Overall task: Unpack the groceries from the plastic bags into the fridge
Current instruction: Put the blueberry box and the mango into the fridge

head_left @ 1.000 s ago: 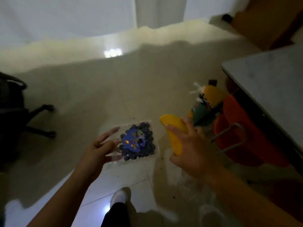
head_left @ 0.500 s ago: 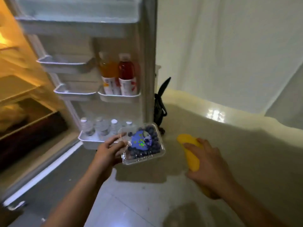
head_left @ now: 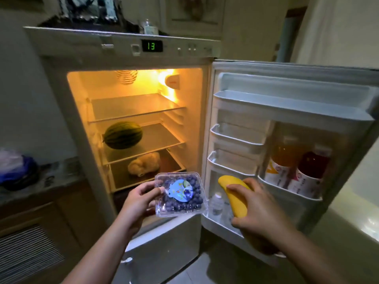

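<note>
The fridge [head_left: 51, 83] stands with its door [head_left: 291, 111] swung fully to the right, so both the lit cabinet and the door racks are open to access. Inside, the top glass shelf [head_left: 133, 107] is bare; the middle shelf carries a striped green melon [head_left: 122, 135], laid on its side toward the left so that it cannot roll forward; the shelf below carries a pale, lumpy item [head_left: 144, 163], too dim to identify. In the door, two juice bottles [head_left: 297, 167], one orange and one red, stand upright behind a rack rail that restrains them, and small water bottles [head_left: 217, 203] occupy the bottom rack. The display [head_left: 151, 46] on the top panel reads 13. The left hand [head_left: 139, 201] holds a clear clamshell of blueberries [head_left: 180, 194] level, label up, in front of the lowest visible shelf; its grip pinches the left edge of the box, thumb on the lid, fingers beneath, which keeps the lid closed. The right hand [head_left: 260, 210] is wrapped around a yellow mango [head_left: 233, 193], fingers pressed closed about its middle, in front of the lower door racks. Both items remain in hand, outside the fridge; placement is judged the next step. A plastic bag [head_left: 14, 167] lies on the tabletop [head_left: 57, 173] at left.
</note>
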